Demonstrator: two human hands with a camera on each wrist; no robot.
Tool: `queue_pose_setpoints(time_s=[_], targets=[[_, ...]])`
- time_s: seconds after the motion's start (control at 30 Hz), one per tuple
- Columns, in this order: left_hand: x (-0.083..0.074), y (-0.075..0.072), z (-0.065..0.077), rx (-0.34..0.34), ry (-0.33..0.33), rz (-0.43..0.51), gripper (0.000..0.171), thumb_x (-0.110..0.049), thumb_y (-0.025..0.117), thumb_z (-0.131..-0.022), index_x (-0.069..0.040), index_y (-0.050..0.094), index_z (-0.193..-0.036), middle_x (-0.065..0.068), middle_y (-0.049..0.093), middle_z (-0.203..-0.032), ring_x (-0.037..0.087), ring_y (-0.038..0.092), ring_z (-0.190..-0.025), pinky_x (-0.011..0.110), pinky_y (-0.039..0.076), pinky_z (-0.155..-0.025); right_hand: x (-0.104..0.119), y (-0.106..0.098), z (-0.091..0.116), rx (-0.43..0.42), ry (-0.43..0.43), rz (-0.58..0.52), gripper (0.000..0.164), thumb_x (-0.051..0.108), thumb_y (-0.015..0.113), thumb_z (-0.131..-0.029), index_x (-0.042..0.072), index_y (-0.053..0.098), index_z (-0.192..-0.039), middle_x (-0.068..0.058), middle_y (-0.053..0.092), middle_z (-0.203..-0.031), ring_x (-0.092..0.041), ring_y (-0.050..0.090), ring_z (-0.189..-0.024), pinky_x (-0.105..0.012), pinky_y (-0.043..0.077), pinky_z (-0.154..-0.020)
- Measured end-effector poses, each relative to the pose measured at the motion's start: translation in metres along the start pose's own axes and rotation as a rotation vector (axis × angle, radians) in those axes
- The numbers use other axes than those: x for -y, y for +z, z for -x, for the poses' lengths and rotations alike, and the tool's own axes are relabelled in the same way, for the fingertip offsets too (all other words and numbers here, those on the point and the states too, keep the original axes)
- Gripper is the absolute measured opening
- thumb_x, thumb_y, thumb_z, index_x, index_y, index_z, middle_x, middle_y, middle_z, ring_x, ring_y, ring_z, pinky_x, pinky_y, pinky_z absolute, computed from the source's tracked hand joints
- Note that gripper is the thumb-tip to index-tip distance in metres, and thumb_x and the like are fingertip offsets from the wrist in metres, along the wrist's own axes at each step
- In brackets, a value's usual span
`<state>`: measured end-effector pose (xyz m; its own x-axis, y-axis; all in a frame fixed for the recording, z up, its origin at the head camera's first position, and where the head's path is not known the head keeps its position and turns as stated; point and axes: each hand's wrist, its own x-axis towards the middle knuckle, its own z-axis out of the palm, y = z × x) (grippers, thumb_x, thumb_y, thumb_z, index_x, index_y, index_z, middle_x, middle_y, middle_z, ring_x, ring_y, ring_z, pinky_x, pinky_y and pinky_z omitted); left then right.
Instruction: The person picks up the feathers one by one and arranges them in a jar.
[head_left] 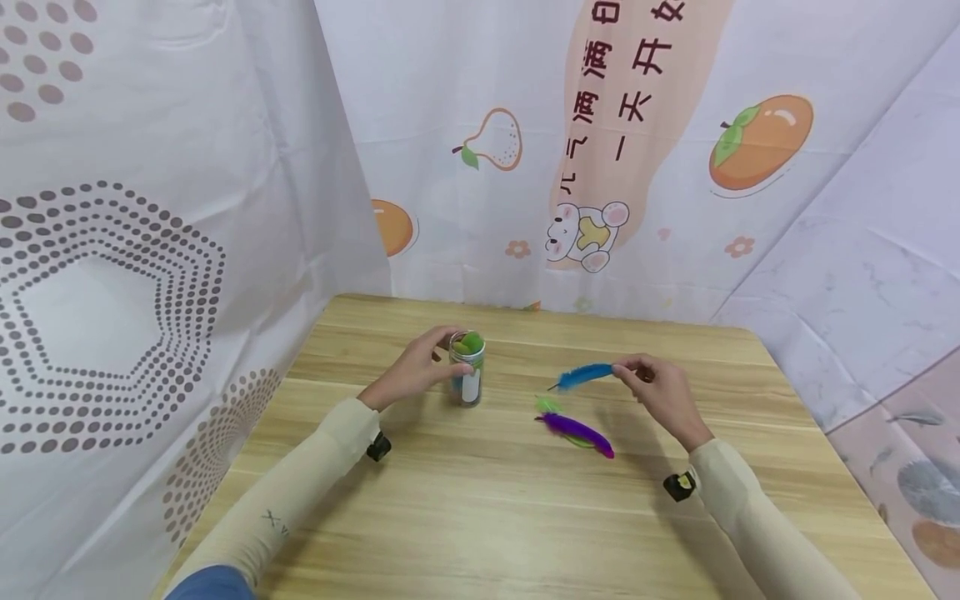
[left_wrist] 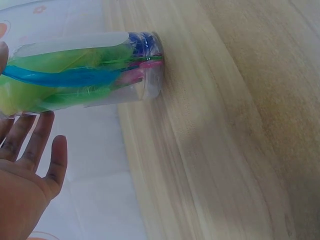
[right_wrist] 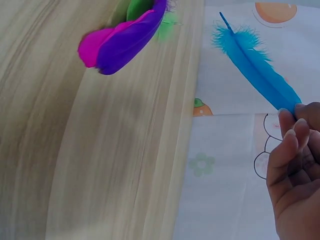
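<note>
Near the back of the wooden table, my left hand (head_left: 418,367) grips a clear jar (head_left: 470,387) around its upper part. Green, yellow and blue feathers (left_wrist: 75,75) fill the jar, with some pink near its base in the left wrist view. At the tip, thumb and fingers of my right hand (head_left: 663,396) pinch a blue feather (head_left: 587,375). Its bare quill points left, toward the jar, above the table. Below it lie a purple feather (head_left: 579,433) and a green feather (head_left: 547,405), partly overlapping. A magenta feather (right_wrist: 90,47) shows beside the purple one in the right wrist view.
The wooden table (head_left: 465,517) ends at a printed white curtain (head_left: 450,217) behind it. Another patterned curtain (head_left: 112,317) hangs along the left side. A small black camera (head_left: 678,486) sits at the right wrist, another black camera (head_left: 378,447) at the left.
</note>
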<state>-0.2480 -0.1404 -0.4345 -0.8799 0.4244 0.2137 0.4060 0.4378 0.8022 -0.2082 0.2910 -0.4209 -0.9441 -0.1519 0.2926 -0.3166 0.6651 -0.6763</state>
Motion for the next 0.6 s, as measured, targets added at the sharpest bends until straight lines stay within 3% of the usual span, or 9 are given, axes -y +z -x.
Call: queue_pose_setpoints(time_s=[0.17,0.6], targets=[[0.001,0.0,0.0,-0.002,0.005,-0.002,0.06,-0.047,0.077,-0.091,-0.027,0.054,-0.143,-0.01,0.061,-0.122,0.015,0.055,-0.112,0.045,0.047,-0.095,0.003,0.0,-0.003,-0.006,-0.006,0.0,0.028,0.041,0.067,-0.101,0.016,0.076,-0.108,-0.001,0.063,-0.071,-0.021,0.058,-0.056,-0.03,0.047,-0.049],[0.004,0.0,-0.003,0.01,0.02,-0.012,0.068,-0.053,0.074,-0.092,-0.022,0.051,-0.148,-0.008,0.06,-0.126,0.016,0.054,-0.113,0.047,0.047,-0.094,0.012,0.003,-0.013,-0.012,-0.038,-0.042,0.026,0.036,0.069,-0.101,0.012,0.076,-0.107,-0.004,0.063,-0.072,-0.017,0.054,-0.055,-0.028,0.046,-0.048]])
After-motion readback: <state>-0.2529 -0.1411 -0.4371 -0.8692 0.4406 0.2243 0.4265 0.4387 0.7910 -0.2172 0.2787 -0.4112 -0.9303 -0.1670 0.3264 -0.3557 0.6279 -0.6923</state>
